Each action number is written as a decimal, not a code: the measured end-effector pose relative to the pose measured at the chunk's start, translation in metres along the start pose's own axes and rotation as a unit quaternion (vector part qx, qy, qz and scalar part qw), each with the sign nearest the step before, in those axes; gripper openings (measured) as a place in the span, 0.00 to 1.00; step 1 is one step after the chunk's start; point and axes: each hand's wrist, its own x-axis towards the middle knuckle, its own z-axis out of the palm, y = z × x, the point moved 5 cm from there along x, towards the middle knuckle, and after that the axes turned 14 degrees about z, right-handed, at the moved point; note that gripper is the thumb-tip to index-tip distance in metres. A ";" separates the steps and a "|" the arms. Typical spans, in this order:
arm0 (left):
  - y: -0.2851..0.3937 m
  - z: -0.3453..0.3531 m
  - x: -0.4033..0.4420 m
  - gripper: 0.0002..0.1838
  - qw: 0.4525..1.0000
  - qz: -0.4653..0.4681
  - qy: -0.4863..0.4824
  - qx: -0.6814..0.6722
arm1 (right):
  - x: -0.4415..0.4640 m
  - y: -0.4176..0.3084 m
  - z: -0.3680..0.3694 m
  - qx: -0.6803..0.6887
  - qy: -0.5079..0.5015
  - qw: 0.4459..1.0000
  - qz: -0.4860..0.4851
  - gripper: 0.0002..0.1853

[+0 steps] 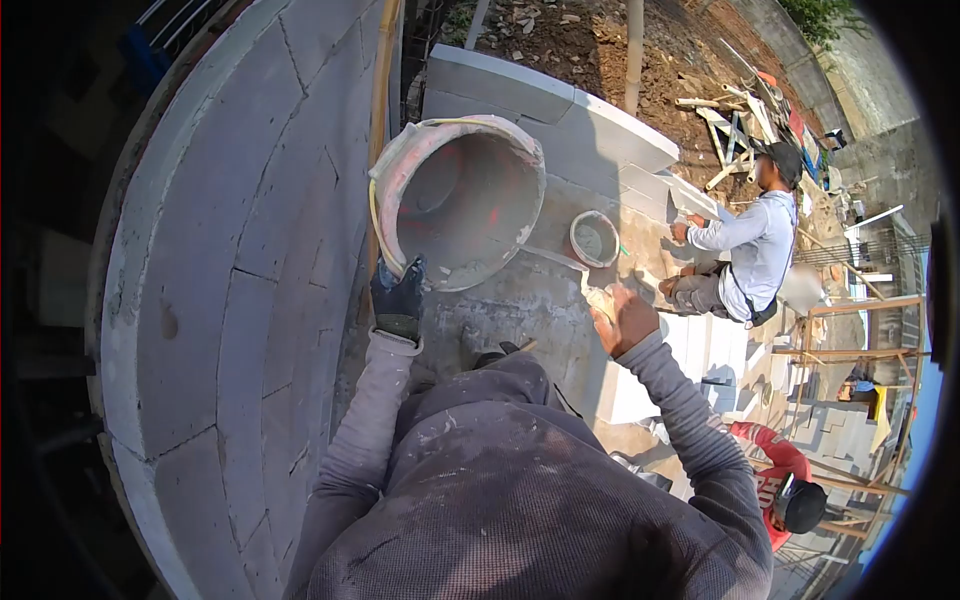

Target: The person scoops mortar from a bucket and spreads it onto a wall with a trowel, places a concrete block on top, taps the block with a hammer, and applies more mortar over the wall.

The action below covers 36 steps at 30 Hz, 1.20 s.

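Observation:
A large mortar-smeared bucket is tilted with its mouth facing me; grey residue coats the inside. My left hand, in a dark glove, is closed on the bucket's near rim at the lower left. To the right of the bucket, my bare right hand is wrapped around the pale, crusted handle of what looks like a trowel. Its thin blade points toward the bucket's rim. A smaller bucket holding grey mortar stands just beyond that blade.
A grey block wall rises close on my left. A low block wall runs ahead. One person in a light shirt handles a panel on the right; another in red is lower right. Scrap wood lies on the soil.

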 end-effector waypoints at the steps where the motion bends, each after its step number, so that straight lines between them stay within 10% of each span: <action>1: 0.018 0.006 0.004 0.10 0.998 -0.010 -0.027 0.056 | 0.003 -0.001 0.005 0.026 0.008 1.000 -0.005 0.31; 2: 0.028 0.012 0.007 0.10 0.992 -0.020 -0.054 0.112 | 0.010 -0.012 -0.005 -0.036 -0.166 0.980 0.107 0.28; 7: 0.046 0.022 0.019 0.13 0.987 -0.004 -0.090 0.130 | 0.019 0.004 0.019 0.100 -0.022 0.994 0.036 0.27; 13: 0.050 0.043 0.017 0.22 0.951 -0.032 -0.127 0.279 | 0.012 0.018 0.090 0.044 -0.161 0.983 0.080 0.22; 19: 0.035 0.060 0.016 0.21 0.897 0.158 -0.049 0.410 | -0.028 -0.014 0.168 0.234 -0.242 0.941 0.048 0.21; 23: 0.038 0.074 0.005 0.20 0.873 0.028 -0.085 0.480 | -0.030 -0.036 0.182 0.376 -0.271 0.886 -0.017 0.21; 33: 0.051 0.068 0.001 0.25 0.901 0.067 -0.061 0.424 | -0.036 -0.064 0.174 0.419 -0.144 0.894 -0.058 0.27; 35: 0.060 0.066 -0.002 0.23 0.898 0.059 -0.057 0.432 | -0.027 -0.073 0.156 0.516 -0.435 0.734 0.079 0.25; 36: 0.061 0.062 0.000 0.20 0.918 0.059 -0.053 0.389 | -0.023 -0.073 0.149 0.514 -0.431 0.738 0.075 0.25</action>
